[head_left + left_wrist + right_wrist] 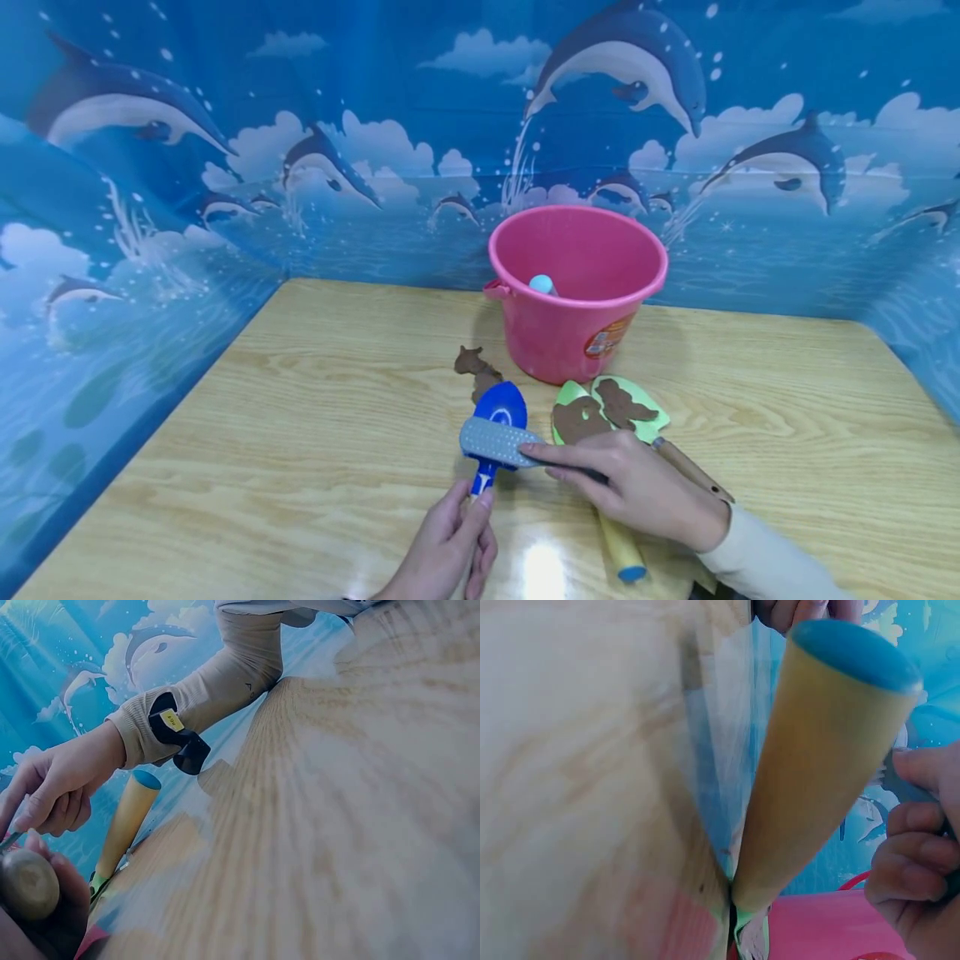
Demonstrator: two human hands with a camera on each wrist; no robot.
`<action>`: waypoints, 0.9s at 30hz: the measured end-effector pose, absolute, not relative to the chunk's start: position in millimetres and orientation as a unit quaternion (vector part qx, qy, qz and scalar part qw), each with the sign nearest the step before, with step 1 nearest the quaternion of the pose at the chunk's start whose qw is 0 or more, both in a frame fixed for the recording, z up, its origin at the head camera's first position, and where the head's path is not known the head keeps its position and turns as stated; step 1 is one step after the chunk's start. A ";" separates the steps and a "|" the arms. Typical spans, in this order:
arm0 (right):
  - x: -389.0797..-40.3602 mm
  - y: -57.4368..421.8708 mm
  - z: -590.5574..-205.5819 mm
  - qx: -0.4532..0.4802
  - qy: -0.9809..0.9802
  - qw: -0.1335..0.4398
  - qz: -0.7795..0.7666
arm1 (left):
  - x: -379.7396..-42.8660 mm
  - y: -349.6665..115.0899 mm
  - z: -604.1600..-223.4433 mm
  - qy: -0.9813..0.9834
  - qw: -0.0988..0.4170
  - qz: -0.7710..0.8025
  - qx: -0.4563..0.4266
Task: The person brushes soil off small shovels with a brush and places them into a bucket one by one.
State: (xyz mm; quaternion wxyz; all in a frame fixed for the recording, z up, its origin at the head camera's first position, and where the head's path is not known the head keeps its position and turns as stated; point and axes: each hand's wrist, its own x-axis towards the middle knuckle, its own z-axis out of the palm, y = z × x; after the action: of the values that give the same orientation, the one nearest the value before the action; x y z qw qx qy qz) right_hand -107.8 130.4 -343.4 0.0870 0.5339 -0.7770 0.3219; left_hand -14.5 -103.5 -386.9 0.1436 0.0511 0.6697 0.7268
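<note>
My left hand grips the handle of a small blue shovel, its blade pointing away from me. In my right hand is a grey brush with a dotted head, an index finger stretched along it. That head lies across the lower part of the blue blade and hides some of it. The left wrist view shows the round wooden handle end within the left hand's fingers. Just beyond the right hand lie two green shovels, the left one and the right one, both bearing brown mud-like patches.
A pink bucket stands behind the shovels, with a light blue rounded thing inside. Brown mud-like pieces lie left of it. One wooden handle with a blue end points toward me; another extends right.
</note>
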 end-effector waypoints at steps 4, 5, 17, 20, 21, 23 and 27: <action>-113.9 134.0 -343.8 0.521 -0.791 0.101 0.306 | -13.4 -104.4 -387.5 0.677 0.136 0.720 0.063; -116.3 135.0 -343.8 0.515 -0.795 0.112 0.301 | -13.2 -104.7 -387.5 0.678 0.135 0.719 0.068; -121.0 137.7 -341.0 0.471 -0.805 0.183 0.311 | -12.7 -104.8 -387.6 0.685 0.137 0.711 0.083; -112.8 133.4 -341.7 0.523 -0.779 0.139 0.317 | -12.9 -104.8 -388.9 0.685 0.138 0.711 0.084; -110.4 132.2 -342.2 0.537 -0.772 0.123 0.316 | -13.0 -104.7 -389.1 0.684 0.138 0.711 0.084; -106.0 131.2 -343.5 0.550 -0.769 0.106 0.308 | -13.1 -104.7 -389.4 0.684 0.138 0.712 0.085; -105.8 131.4 -343.7 0.543 -0.776 0.103 0.305 | -13.0 -104.8 -388.8 0.683 0.136 0.712 0.085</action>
State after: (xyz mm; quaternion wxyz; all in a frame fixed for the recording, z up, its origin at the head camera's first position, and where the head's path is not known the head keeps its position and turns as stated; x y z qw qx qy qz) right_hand -105.8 131.4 -343.7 0.1033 0.5431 -0.7756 0.3048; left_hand -13.0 -104.8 -388.8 0.1365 0.0850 0.6831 0.7124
